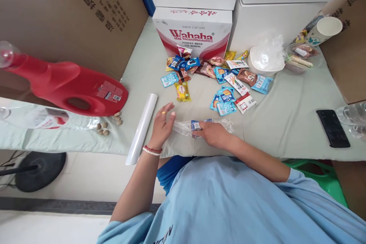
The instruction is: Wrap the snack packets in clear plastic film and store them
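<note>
My right hand (pixel 215 134) is closed on a small dark blue snack packet (pixel 197 124) near the table's front edge. Clear plastic film (pixel 183 126) lies crumpled around the packet and sticks out on both sides of it. To the left, my left hand (pixel 163 124) is raised with its fingers apart, close to the film's left end and holding nothing. A white roll of plastic film (pixel 142 129) lies slanted on the cloth beside my left wrist. Beyond my hands are blue snack packets (pixel 225 101) and a yellow one (pixel 182 90).
A Wahaha carton (pixel 194 32) stands behind the piled snacks. To the left lie a red jug (pixel 77 87), a clear bottle (pixel 57 119) and several walnut-like nuts (pixel 103 125). On the right are a white bowl (pixel 261 65), a paper cup (pixel 326 32) and a phone (pixel 333 128).
</note>
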Motion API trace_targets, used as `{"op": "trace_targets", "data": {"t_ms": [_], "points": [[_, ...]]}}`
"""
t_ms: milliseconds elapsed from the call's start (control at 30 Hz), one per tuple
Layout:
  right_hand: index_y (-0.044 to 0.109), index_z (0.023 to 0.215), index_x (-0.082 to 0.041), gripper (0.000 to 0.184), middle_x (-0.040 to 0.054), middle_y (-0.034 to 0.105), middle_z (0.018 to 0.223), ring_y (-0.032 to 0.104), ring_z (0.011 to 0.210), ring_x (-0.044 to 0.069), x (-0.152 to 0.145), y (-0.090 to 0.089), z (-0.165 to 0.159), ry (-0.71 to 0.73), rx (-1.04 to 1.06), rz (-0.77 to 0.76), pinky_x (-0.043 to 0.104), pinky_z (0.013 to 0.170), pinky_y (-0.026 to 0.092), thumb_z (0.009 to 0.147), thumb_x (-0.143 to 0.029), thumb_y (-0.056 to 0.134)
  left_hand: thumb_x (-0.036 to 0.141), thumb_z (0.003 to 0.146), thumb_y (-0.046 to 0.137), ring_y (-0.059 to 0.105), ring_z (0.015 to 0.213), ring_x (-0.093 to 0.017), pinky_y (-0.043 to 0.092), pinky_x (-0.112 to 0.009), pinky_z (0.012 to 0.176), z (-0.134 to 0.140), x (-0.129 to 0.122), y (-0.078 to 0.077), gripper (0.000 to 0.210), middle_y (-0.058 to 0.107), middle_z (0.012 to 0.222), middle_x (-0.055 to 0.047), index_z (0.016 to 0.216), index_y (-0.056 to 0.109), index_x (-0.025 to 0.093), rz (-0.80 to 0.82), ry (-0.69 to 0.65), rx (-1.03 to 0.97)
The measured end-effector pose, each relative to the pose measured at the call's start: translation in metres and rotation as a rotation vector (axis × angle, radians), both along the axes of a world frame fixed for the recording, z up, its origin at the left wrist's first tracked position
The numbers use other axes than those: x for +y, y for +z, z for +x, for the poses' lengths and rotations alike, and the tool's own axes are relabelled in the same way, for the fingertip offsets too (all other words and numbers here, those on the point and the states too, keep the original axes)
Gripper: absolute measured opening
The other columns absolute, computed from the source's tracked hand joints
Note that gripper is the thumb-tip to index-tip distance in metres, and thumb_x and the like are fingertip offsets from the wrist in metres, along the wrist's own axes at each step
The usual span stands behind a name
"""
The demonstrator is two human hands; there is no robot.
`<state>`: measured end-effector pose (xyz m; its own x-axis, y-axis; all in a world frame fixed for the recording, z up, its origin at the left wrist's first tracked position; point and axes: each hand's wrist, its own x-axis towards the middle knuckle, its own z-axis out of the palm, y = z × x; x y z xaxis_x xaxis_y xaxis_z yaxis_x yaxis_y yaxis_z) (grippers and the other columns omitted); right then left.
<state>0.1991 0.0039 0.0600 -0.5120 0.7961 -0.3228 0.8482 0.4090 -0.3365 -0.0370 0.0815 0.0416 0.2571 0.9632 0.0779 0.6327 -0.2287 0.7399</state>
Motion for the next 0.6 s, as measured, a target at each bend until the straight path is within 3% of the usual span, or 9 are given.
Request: {"op": "trace_targets", "data": {"t_ms": [100,200,300,400,500,600], "points": [[0.068,0.141,-0.039,0.041,0.0113,0.067,0.123,0.066,0.101,0.026,0.000,-0.004,0.002,-0.012,0.019,0.022,0.030,0.067,0.040,0.109,-0.031,0.044,0.052,0.088,0.060,0.064,0.121,-0.031,0.046,-0.049,0.112,0.015,0.011,0.007,0.044,0.075,0.115,-0.011,0.117,0.070,0.021,-0.190,-0.276,0.155],[0.069,0.140,-0.039,0.040,0.0103,0.067,0.122,0.065,0.101,0.025,-0.002,-0.008,0.003,-0.033,0.047,0.005,0.029,0.069,0.040,0.109,-0.031,0.045,0.045,0.081,0.062,0.068,0.097,-0.029,0.053,-0.043,0.093,0.010,0.008,0.011,0.025,0.074,0.093,-0.008,0.088,0.070,0.022,-0.326,-0.380,0.272],[0.071,0.138,-0.038,0.039,0.0106,0.067,0.120,0.063,0.103,0.025,-0.003,-0.009,0.002,-0.068,0.077,-0.013,0.029,0.072,0.041,0.109,-0.030,0.045,0.043,0.081,0.059,0.066,0.077,-0.024,0.051,-0.036,0.074,-0.005,-0.007,0.018,0.022,0.070,0.079,-0.003,0.083,0.065,0.022,-0.433,-0.309,0.214],[0.073,0.136,-0.035,0.039,0.0116,0.066,0.118,0.062,0.102,0.026,-0.002,-0.008,0.000,-0.084,0.108,-0.030,0.029,0.073,0.042,0.109,-0.030,0.046,0.044,0.075,0.068,0.065,0.070,-0.020,0.051,-0.032,0.068,-0.007,-0.022,0.028,0.025,0.067,0.075,0.001,0.084,0.062,0.021,-0.641,-0.152,-0.069],[0.074,0.134,-0.029,0.038,0.0127,0.064,0.115,0.059,0.100,0.025,-0.001,-0.009,0.001,-0.048,0.152,-0.037,0.030,0.077,0.043,0.107,-0.023,0.047,0.040,0.067,0.079,0.066,0.067,-0.016,0.052,-0.029,0.069,0.015,-0.032,0.032,0.031,0.067,0.073,0.002,0.083,0.062,0.020,-0.745,-0.011,-0.370],[0.074,0.130,-0.022,0.038,0.0137,0.062,0.114,0.054,0.103,0.026,-0.003,-0.013,0.006,-0.010,0.234,0.017,0.034,0.088,0.046,0.104,-0.016,0.048,0.033,0.066,0.077,0.066,0.066,-0.015,0.052,-0.027,0.067,0.049,-0.034,0.030,0.028,0.070,0.072,-0.001,0.087,0.067,0.017,-0.806,0.076,-0.554]]}}
